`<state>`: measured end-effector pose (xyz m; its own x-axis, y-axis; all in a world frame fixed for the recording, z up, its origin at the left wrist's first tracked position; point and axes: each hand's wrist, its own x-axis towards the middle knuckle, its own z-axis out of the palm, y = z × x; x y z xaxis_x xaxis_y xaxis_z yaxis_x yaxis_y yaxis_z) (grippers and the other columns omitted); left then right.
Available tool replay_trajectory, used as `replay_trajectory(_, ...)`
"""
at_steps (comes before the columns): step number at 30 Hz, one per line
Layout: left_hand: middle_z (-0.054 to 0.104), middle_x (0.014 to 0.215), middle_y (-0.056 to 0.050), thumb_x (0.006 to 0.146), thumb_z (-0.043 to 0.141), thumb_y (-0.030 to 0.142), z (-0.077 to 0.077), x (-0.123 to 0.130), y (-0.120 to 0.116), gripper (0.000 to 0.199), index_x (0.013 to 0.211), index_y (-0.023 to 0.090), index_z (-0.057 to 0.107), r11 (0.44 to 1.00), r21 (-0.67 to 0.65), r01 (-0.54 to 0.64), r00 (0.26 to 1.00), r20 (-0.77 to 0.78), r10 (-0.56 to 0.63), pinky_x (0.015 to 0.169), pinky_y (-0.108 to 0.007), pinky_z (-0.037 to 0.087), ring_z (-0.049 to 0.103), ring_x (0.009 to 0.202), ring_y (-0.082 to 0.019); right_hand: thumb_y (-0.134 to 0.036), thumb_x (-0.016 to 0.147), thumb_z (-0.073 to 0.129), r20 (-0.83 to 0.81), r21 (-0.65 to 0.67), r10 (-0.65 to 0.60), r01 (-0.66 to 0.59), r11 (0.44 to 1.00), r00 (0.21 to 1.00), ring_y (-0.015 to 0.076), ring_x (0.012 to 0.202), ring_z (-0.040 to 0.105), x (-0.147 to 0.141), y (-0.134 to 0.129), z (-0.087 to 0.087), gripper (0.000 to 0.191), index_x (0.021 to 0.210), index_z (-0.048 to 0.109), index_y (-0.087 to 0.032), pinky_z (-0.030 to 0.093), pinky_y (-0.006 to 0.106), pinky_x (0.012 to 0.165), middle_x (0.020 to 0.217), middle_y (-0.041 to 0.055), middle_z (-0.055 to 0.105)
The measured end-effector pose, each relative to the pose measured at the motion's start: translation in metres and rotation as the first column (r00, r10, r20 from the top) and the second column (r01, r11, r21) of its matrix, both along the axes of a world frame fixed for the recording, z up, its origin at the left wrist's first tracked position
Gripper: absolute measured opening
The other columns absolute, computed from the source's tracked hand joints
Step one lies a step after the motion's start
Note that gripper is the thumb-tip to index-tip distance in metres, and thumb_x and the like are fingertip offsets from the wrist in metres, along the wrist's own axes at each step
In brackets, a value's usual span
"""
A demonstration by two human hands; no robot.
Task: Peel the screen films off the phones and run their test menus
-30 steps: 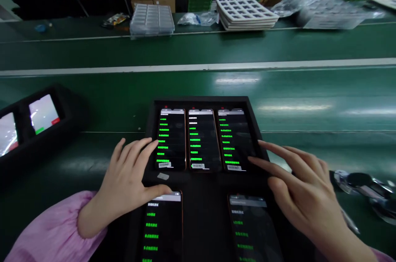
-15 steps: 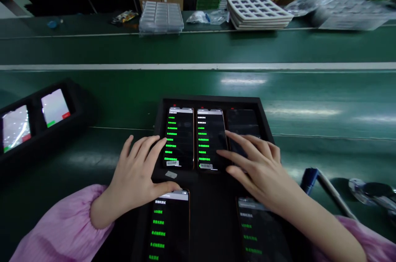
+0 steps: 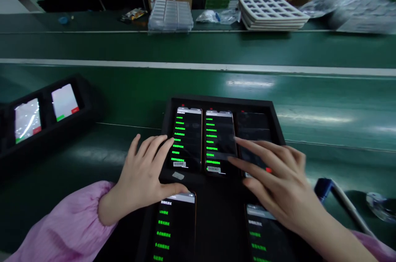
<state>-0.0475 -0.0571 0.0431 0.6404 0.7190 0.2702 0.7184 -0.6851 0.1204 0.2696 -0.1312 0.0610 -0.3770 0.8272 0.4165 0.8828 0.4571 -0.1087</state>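
Several smartphones lie face up in a black foam tray (image 3: 210,187). My left hand (image 3: 145,167) is spread, fingertips at the left edge of the top-left phone (image 3: 187,136) and thumb over the upper end of the lower-left phone (image 3: 176,225). My right hand (image 3: 275,175) hovers with parted fingers over the right side of the middle phone (image 3: 219,138); whether a fingertip touches the glass I cannot tell. Part of the dark top-right phone (image 3: 253,123) is covered by that hand. Below it, the lower-right phone (image 3: 256,233) shows a list in green text.
Another black tray (image 3: 88,99) with two white-screened phones (image 3: 65,102) stands at left. A blue and silver tool (image 3: 323,187) lies right of my arm. Along the back shelf are clear plastic trays (image 3: 170,15), a stack of white trays (image 3: 272,10) and plastic bags (image 3: 365,2).
The list on the middle phone has scrolled upward, and a red patch now shows on the top-right phone. My right hand has moved slightly right; the whole view has shifted a little.
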Motion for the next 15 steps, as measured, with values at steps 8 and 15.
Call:
replay_trajectory(8,0.067,0.14,-0.021,0.086,0.048,0.093,-0.001,-0.001,-0.002,0.097,0.14,0.013,0.061,0.997,0.069,0.017,0.999,0.042,-0.02,0.125,-0.062,0.027,0.061,0.131,-0.039,-0.023,0.097,0.049,-0.219,-0.07,-0.122,0.109,0.992,0.968,0.0405,0.114,0.065,0.031,-0.069,-0.013,0.058,0.147,0.059,-0.049,0.047,0.062,0.086,0.143,0.0004,0.065)
replay_trajectory(15,0.069,0.132,-0.021,0.092,0.049,0.086,-0.001,-0.003,-0.002,0.083,0.124,0.013,0.072,0.985,0.148,0.093,0.995,0.035,-0.099,0.12,-0.065,0.033,0.065,0.123,-0.039,-0.02,0.093,0.051,-0.243,-0.146,-0.277,0.247,0.958,0.93,0.0421,0.117,0.065,0.037,-0.128,-0.03,0.063,0.146,0.059,-0.055,0.052,0.068,0.089,0.143,-0.0008,0.065)
